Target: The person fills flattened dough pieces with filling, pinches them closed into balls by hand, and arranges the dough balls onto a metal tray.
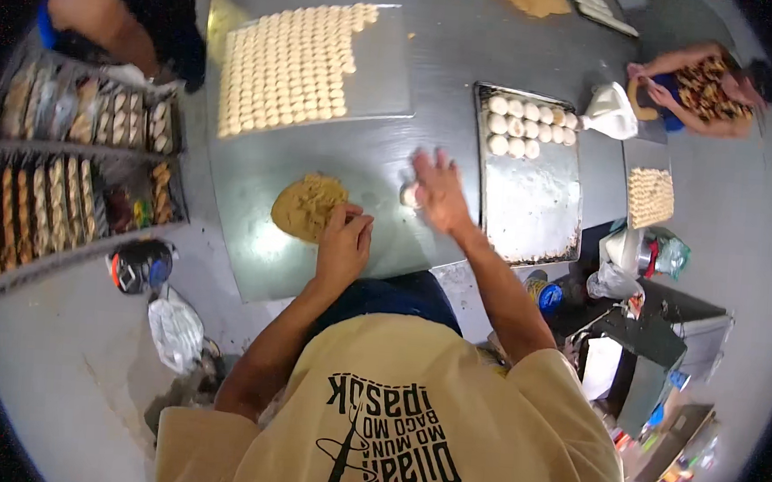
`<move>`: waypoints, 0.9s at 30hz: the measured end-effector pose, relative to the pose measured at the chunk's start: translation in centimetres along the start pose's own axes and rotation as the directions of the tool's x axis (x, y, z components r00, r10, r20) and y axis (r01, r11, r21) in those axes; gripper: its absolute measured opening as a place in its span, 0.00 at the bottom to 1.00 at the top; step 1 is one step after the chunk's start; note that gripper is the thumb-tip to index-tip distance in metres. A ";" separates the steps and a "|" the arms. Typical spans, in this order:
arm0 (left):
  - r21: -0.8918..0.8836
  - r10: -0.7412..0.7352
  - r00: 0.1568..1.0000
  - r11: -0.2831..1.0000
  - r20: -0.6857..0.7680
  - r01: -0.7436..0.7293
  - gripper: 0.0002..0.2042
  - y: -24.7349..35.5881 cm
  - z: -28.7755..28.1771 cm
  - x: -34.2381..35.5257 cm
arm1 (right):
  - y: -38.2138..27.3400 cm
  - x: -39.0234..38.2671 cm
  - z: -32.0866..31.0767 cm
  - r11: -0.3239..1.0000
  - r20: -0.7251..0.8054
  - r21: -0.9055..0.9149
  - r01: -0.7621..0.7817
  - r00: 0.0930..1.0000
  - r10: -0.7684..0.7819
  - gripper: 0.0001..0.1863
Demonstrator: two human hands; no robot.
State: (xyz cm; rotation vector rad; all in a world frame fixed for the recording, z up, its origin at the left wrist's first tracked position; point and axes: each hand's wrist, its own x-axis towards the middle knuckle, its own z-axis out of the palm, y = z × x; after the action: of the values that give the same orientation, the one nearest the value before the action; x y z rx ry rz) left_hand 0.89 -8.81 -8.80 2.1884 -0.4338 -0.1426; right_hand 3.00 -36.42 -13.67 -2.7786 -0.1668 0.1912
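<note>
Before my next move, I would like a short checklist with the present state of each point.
1. Dough piece near: ok. A white dough piece lies on the table beside the right hand.
2. Brown mound near: ok. The left hand is at the edge of the brown mound.
3. Room on the tray: ok. White rounds take up only the far end of the tray.
4. Small pieces ready: ok. Many small pale pieces stand in rows on the sheet.
5. Right hand gripping the dough piece: cannot tell; the hand is blurred.
6. Left fingers holding some brown paste: cannot tell.
</note>
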 end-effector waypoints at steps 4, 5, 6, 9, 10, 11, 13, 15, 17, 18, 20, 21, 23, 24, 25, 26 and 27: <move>-0.058 0.124 0.989 0.991 0.080 -0.119 0.06 2.8 2.5 2.6 | 0.6 -6.5 3.2 0.978 -0.242 0.186 0.098 0.969 -0.051 0.29; -0.033 0.094 0.991 0.995 0.099 -0.091 0.06 2.1 2.8 2.6 | -0.8 -7.0 2.2 0.889 -0.069 0.456 -0.044 0.994 0.084 0.25; -0.010 0.060 0.991 0.998 0.118 -0.060 0.06 1.7 3.4 2.8 | -2.2 -7.6 0.3 0.716 0.133 0.667 -0.208 0.978 0.161 0.21; -0.074 0.096 0.979 0.994 0.178 -0.084 0.06 3.7 6.2 5.1 | -1.3 -8.8 -3.3 0.630 0.040 0.728 -0.269 0.935 0.353 0.19; -0.074 0.125 0.973 0.991 0.193 -0.113 0.06 4.4 7.5 6.1 | 1.1 -9.2 -3.4 0.625 0.017 0.734 -0.266 0.927 0.374 0.19; -0.079 0.196 0.968 0.979 0.155 -0.185 0.06 4.7 8.8 6.8 | 3.6 -9.3 -4.4 0.556 -0.026 0.791 -0.255 0.894 0.447 0.19; -0.073 0.205 0.964 0.978 0.172 -0.195 0.05 6.8 11.0 8.2 | 8.4 -9.2 -8.0 0.560 -0.118 0.766 -0.316 0.787 0.606 0.19; -0.080 0.192 0.956 0.981 0.223 -0.178 0.05 9.5 13.1 9.8 | 14.4 -8.9 -10.5 0.689 -0.353 0.644 -0.333 0.669 0.654 0.16; -0.093 0.152 0.952 0.987 0.267 -0.131 0.05 11.9 15.2 10.8 | 19.8 -8.5 -12.1 0.676 -0.413 0.637 -0.369 0.577 0.704 0.17; -0.079 0.136 0.952 0.990 0.275 -0.118 0.05 12.5 16.2 11.1 | 22.0 -7.9 -12.3 0.803 -0.591 0.497 -0.327 0.550 0.590 0.18; -0.095 0.130 0.947 0.990 0.295 -0.106 0.05 13.6 17.9 11.6 | 25.2 -7.1 -12.2 0.829 -0.610 0.455 -0.325 0.564 0.556 0.20; -0.084 0.115 0.947 0.992 0.300 -0.094 0.05 14.2 18.5 11.6 | 26.0 -7.2 -11.8 0.824 -0.598 0.465 -0.325 0.571 0.562 0.20; -0.037 0.075 0.937 0.997 0.342 -0.067 0.06 15.2 19.3 11.3 | 27.7 -7.6 -11.4 0.805 -0.512 0.502 -0.317 0.641 0.572 0.19; -0.029 0.067 0.937 0.998 0.343 -0.060 0.06 15.2 19.7 11.2 | 28.6 -7.7 -11.3 0.802 -0.506 0.508 -0.314 0.645 0.573 0.19; -0.028 0.031 0.934 0.999 0.356 -0.022 0.06 15.3 20.1 11.1 | 29.5 -7.9 -11.3 0.731 -0.449 0.580 -0.358 0.609 0.654 0.19; -0.026 -0.005 0.930 1.000 0.369 0.016 0.06 15.3 20.3 11.0 | 30.1 -7.9 -11.4 0.652 -0.384 0.645 -0.398 0.569 0.727 0.19; -0.021 -0.011 0.930 1.000 0.368 0.020 0.06 15.3 20.5 11.0 | 30.8 -7.8 -11.7 0.598 -0.342 0.705 -0.381 0.556 0.757 0.16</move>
State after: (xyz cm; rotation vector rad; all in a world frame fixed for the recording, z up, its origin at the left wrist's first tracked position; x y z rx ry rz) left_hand 2.01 -36.63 -8.65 2.1420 -0.6193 -0.5723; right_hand -0.06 -70.07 -12.75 -2.0195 0.9052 -0.4625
